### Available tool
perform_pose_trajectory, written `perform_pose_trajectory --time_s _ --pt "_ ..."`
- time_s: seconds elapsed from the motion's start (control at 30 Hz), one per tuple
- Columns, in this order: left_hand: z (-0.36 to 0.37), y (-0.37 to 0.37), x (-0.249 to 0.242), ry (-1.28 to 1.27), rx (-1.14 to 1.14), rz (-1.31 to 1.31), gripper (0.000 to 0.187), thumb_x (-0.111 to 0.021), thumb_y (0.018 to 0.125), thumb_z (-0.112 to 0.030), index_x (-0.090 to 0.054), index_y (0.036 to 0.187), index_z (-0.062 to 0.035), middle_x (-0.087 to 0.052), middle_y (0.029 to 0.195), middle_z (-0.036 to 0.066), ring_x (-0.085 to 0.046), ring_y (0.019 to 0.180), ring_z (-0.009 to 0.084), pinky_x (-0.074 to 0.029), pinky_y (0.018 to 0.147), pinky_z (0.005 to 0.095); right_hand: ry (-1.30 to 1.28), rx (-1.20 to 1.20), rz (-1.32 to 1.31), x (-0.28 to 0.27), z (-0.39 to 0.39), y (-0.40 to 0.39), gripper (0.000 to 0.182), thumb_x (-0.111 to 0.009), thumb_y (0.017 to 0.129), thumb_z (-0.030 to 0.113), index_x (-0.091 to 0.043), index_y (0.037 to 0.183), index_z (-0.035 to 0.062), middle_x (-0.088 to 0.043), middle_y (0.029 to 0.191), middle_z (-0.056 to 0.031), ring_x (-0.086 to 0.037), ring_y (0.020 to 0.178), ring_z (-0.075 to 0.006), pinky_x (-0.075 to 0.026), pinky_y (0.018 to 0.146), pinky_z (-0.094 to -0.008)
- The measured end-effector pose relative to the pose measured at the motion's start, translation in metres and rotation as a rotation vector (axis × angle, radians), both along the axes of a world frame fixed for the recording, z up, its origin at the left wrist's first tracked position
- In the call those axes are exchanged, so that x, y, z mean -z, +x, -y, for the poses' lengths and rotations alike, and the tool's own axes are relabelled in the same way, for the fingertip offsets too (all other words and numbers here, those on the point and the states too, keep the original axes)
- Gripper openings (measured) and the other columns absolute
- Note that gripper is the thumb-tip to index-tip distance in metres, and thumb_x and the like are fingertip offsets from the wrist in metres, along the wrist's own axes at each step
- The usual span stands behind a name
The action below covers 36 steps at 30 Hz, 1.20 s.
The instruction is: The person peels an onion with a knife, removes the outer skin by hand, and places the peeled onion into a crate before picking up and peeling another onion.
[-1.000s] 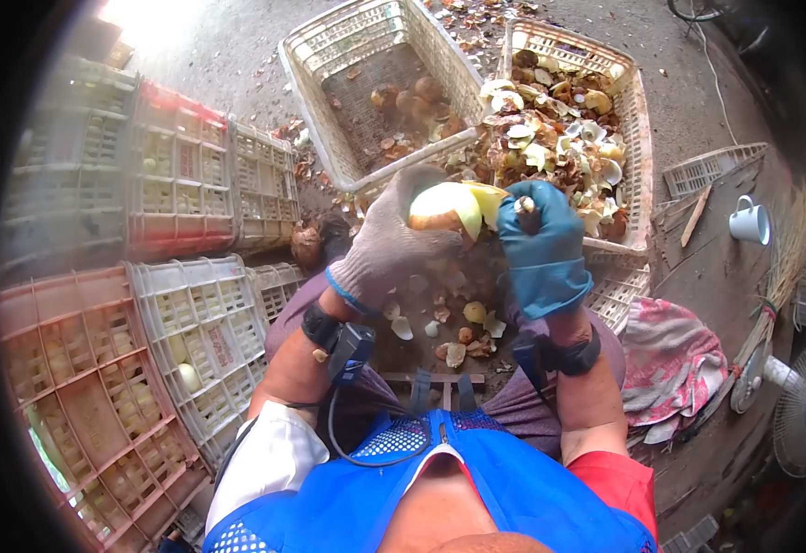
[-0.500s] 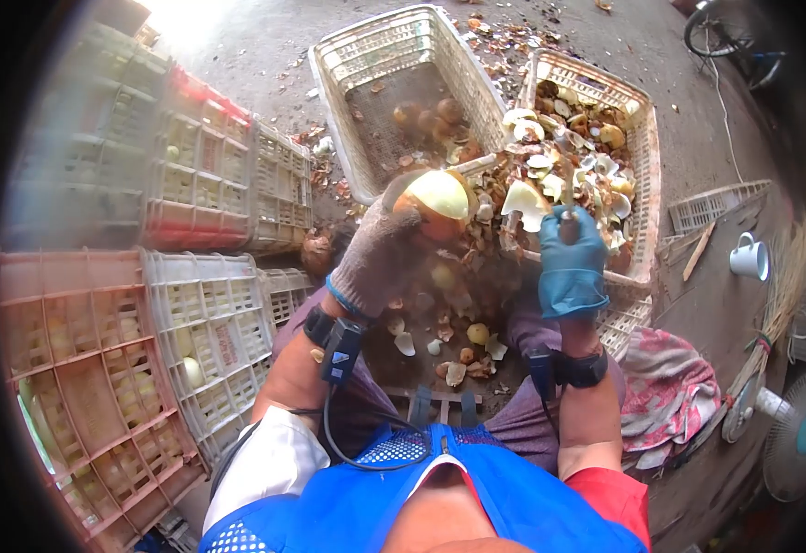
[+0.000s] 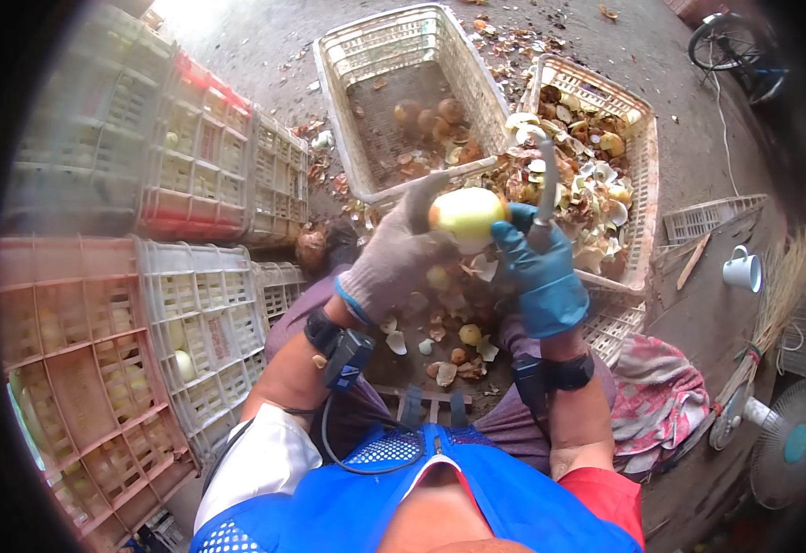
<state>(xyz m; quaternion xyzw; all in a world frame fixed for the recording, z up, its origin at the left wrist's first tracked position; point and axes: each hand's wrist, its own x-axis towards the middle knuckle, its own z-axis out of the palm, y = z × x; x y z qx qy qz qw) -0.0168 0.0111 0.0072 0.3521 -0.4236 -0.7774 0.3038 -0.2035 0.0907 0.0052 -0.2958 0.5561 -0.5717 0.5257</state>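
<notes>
1. The right hand [image 3: 546, 281] was apart from the onion [image 3: 468, 219] a moment ago, next to a big bit of skin. Now it has come back to the onion, and that bit of skin is not in the hand. The onion has moved a little to the right.
2. The left arm reaches far and to the right. The right arm reaches far and bends in to the left, so both hands meet in the middle.
3. The left hand [image 3: 394, 247], in a gray glove, is curled around the left side of the onion and holds it.
4. The right hand, in a blue glove, is closed on the knife [image 3: 548, 180]. The blade points to the far side, and the fingers are at the onion's right edge.
5. The onion is pale and shiny. It is up above loose skins, near the two baskets.
6. The left basket [image 3: 380, 60] has brown onions [image 3: 428, 118] in it. The right basket [image 3: 643, 170] is full of skins [image 3: 601, 175].
</notes>
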Motion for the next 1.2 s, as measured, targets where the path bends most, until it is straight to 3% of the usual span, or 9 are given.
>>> perform_pose_trajectory --time_s 0.13,0.27,0.47,0.57,0.73,0.9,1.0,1.1,1.2 --pt "-0.001 -0.004 -0.004 -0.237 -0.004 0.28 0.099 -0.094 0.071 -0.021 -0.043 0.152 -0.0012 -0.062 0.135 0.011 -0.061 0.119 0.0183 -0.052 0.102 0.0327 -0.014 -0.045 -0.144 -0.005 -0.006 0.007 0.038 -0.078 0.095 0.018 -0.067 0.129 0.0045 -0.075 0.106 -0.0053 -0.067 0.09 -0.0101 -0.055 0.083 -0.0271" --pt "-0.001 -0.005 0.002 -0.284 0.0 0.231 0.106 -0.097 0.068 -0.024 -0.039 0.154 -0.0017 -0.063 0.134 0.011 -0.062 0.12 0.0187 -0.052 0.102 0.0338 -0.111 -0.075 -0.359 -0.008 -0.009 0.004 0.043 -0.077 0.095 0.014 -0.065 0.134 0.0028 -0.074 0.119 -0.0115 -0.069 0.097 -0.0115 -0.056 0.086 -0.0286" --pt "-0.004 -0.004 -0.008 -0.406 0.079 0.323 0.109 -0.097 0.069 -0.023 -0.034 0.155 -0.0024 -0.065 0.13 0.012 -0.063 0.117 0.0186 -0.053 0.102 0.0344 -0.267 -0.1 -0.625 0.002 -0.01 -0.002 0.043 -0.071 0.092 0.004 -0.065 0.134 0.0018 -0.073 0.123 -0.0136 -0.071 0.09 -0.0124 -0.058 0.081 -0.0276" --pt "-0.006 -0.007 -0.011 -0.482 0.111 0.307 0.103 -0.095 0.072 -0.018 -0.035 0.155 -0.0034 -0.067 0.124 0.011 -0.065 0.11 0.018 -0.055 0.097 0.0339 -0.046 -0.108 -0.609 -0.012 -0.012 -0.002 0.041 -0.069 0.092 0.002 -0.066 0.133 0.001 -0.073 0.122 -0.0148 -0.071 0.084 -0.0136 -0.058 0.079 -0.0274" --pt "-0.004 -0.004 -0.023 -0.217 0.148 0.157 0.108 -0.091 0.066 -0.02 -0.036 0.157 -0.0023 -0.06 0.138 0.013 -0.058 0.127 0.0198 -0.048 0.108 0.035 0.069 -0.013 -0.109 -0.006 -0.008 -0.004 0.019 -0.07 0.099 0.01 -0.072 0.117 0.0046 -0.069 0.087 0.0034 -0.059 0.075 -0.0034 -0.051 0.069 -0.0231" --pt "0.0 0.0 0.001 -0.144 0.003 0.169 0.099 -0.086 0.073 -0.02 -0.037 0.157 -0.0031 -0.06 0.136 0.013 -0.059 0.122 0.0218 -0.049 0.106 0.0348 0.027 0.069 -0.25 -0.003 -0.008 0.0 0.017 -0.071 0.098 0.011 -0.072 0.114 0.0047 -0.069 0.086 0.003 -0.059 0.075 -0.0033 -0.051 0.069 -0.0232" --pt "-0.005 -0.005 0.015 -0.317 0.007 0.366 0.096 -0.087 0.077 -0.024 -0.037 0.156 -0.0014 -0.059 0.135 0.014 -0.06 0.12 0.0212 -0.05 0.104 0.0344 0.036 0.037 -0.322 -0.002 -0.008 0.004 0.017 -0.073 0.096 0.011 -0.072 0.112 0.0048 -0.069 0.086 0.0021 -0.059 0.074 -0.004 -0.051 0.068 -0.024" --pt "-0.002 -0.007 0.031 -0.323 -0.057 0.281 0.087 -0.085 0.085 -0.024 -0.038 0.153 0.0014 -0.06 0.134 0.014 -0.06 0.121 0.0196 -0.052 0.102 0.0359 -0.021 0.082 -0.373 0.002 -0.008 0.006 0.015 -0.074 0.094 0.011 -0.073 0.108 0.005 -0.067 0.082 0.0023 -0.057 0.07 -0.0039 -0.05 0.063 -0.0241" --pt "-0.002 -0.008 0.022 -0.119 -0.036 0.041 0.087 -0.084 0.087 -0.027 -0.037 0.153 0.0017 -0.06 0.134 0.014 -0.061 0.12 0.02 -0.053 0.101 0.0356 0.04 0.147 -0.479 0.004 -0.01 -0.008 0.015 -0.073 0.094 0.012 -0.073 0.108 0.0059 -0.067 0.08 0.002 -0.056 0.068 -0.0041 -0.049 0.062 -0.0253"
